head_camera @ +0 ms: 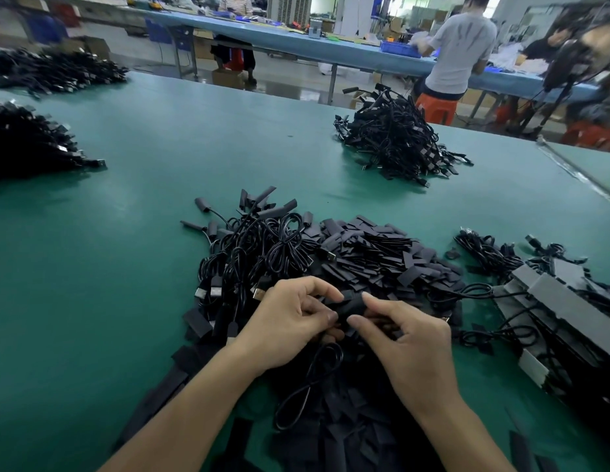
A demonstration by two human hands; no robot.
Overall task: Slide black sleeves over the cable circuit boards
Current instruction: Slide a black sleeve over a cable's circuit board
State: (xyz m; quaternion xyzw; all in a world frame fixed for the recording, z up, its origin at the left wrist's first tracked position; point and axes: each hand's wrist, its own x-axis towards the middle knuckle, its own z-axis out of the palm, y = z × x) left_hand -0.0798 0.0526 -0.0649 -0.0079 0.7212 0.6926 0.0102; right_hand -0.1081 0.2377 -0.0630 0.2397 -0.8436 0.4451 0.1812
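the left hand (pixel 290 321) curls thumb and forefinger round one end of a black sleeve (pixel 352 305), and the right hand (pixel 411 338) pinches the other end, its remaining fingers loosely bent. a thin cable (pixel 314 383) loops down below both hands. just behind, loose sleeves (pixel 382 253) lie heaped beside tangled cables (pixel 256 247) on the green table (pixel 126 233).

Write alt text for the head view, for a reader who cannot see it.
A person's left hand and right hand pinch a short black sleeve between their fingers, above a heap of coiled black cables and loose flat black sleeves on a green table mat. More black cable heaps lie farther off.
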